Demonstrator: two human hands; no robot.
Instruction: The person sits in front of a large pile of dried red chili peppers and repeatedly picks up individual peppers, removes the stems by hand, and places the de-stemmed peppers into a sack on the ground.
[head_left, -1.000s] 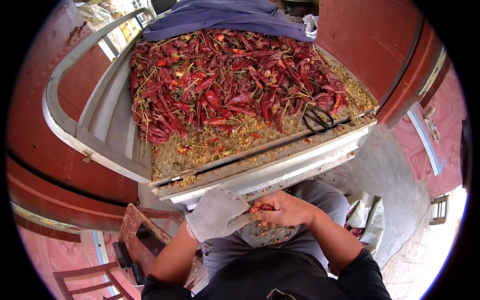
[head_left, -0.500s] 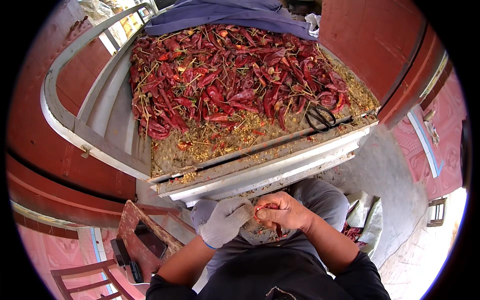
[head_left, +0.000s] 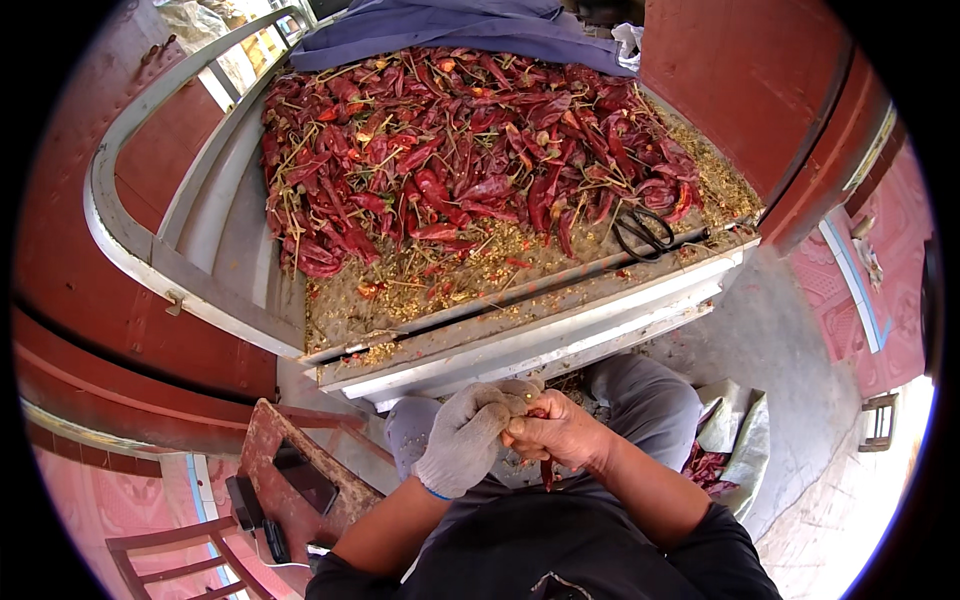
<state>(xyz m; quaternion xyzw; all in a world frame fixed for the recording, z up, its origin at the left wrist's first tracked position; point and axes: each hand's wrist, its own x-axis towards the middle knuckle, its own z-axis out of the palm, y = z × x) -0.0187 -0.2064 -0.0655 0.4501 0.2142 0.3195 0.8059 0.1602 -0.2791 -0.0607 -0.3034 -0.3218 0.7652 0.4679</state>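
In my bare right hand is a dried red chili pepper, its lower end sticking out below my curled fingers. My left hand wears a grey knit glove and meets the right one over my lap. Its fingers are bent and pressed together at the top of the pepper; whatever lies between them is hidden. Just beyond my hands, a large heap of dried red chilies with pale stems covers a truck bed. Black-handled scissors lie at the heap's near right edge.
Loose seeds are scattered along the bed's white-edged tailgate. Dark blue cloth lies over the far end. A pale sack with red chilies stands right of my knee. On my left is a worn wooden stool with a phone.
My gloved left hand has moved right and slightly up over the right hand's fingertips. The pepper in the right hand now hangs a little lower and further left.
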